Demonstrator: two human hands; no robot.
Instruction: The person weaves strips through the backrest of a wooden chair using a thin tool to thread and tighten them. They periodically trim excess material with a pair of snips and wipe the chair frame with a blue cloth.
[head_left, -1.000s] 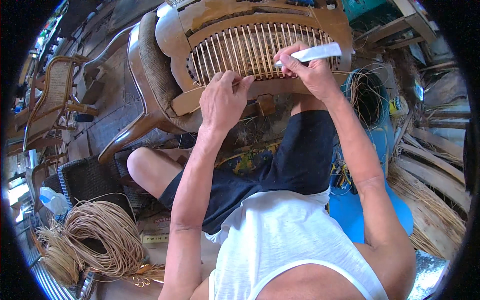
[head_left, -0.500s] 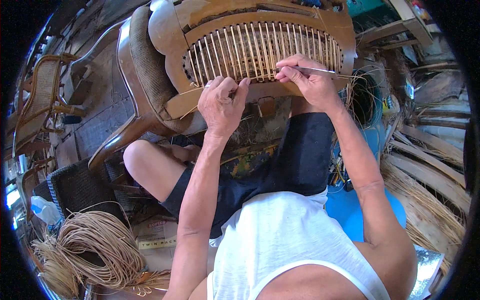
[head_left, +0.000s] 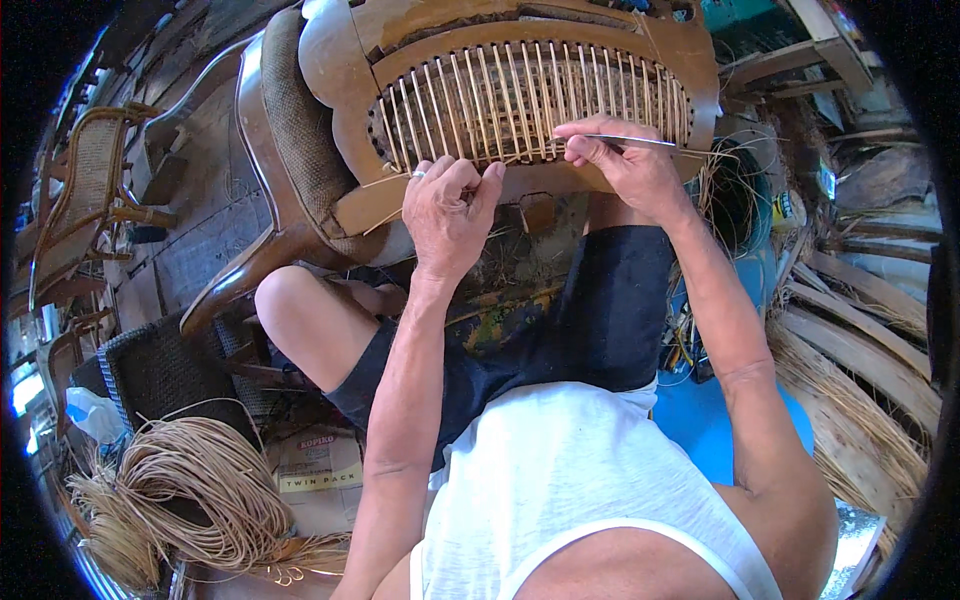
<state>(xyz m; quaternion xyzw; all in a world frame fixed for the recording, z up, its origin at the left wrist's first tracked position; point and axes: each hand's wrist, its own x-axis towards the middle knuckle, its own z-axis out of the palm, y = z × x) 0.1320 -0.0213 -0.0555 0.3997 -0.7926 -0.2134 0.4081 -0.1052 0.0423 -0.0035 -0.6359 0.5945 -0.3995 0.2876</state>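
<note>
A curved wooden chair frame (head_left: 333,60) lies before me, its oval opening strung with upright cane strands (head_left: 478,105). At the lower left rim of the opening rests my left hand (head_left: 450,212), its fingers curled in and its thumb pointing up. Whatever those fingers grip is hidden beneath them. Just right of it, over the strands near the lower rim, my right hand (head_left: 632,172) is closed around a thin, straight metal tool (head_left: 630,139). The tool lies nearly level, and its left end is near the strands.
A coil of cane (head_left: 205,490) lies at lower left by flattened cardboard (head_left: 318,462). Another woven chair (head_left: 85,190) stands far left. At right are a dark round container (head_left: 735,205) with loose strands, a blue surface (head_left: 690,420) and wooden planks (head_left: 850,345).
The metal tool has tilted slightly, and my right hand has shifted a little to the right. My left hand stays at the rim. The whole view has moved slightly.
</note>
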